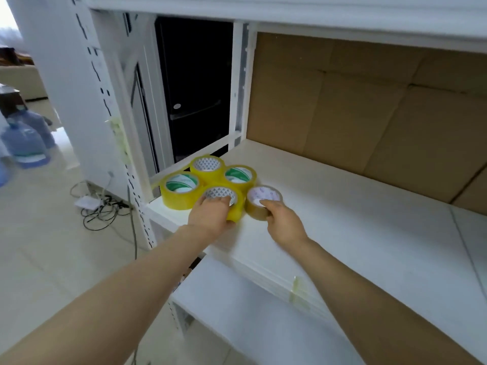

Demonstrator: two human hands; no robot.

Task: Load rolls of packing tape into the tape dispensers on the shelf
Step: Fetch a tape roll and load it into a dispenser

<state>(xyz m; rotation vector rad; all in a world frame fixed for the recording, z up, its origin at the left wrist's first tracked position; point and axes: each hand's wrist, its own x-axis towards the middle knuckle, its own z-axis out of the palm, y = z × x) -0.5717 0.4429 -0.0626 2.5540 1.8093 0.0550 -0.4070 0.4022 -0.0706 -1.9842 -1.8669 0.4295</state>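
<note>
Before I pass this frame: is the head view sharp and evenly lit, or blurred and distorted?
Head view: soft throughout; jugs at the left edge smeared; wide-angle bends the post; light flat, blown out top left; yellow roll in the left hand and brown roll in the right hand read clearly.

I've got yellow tape rolls with green-striped or grey-triangle-patterned white cores, one brown roll, white shelf, tan cardboard, blue jugs.

free: bare shelf board right of tape rolls | blocked: cardboard behind — upright post left
</note>
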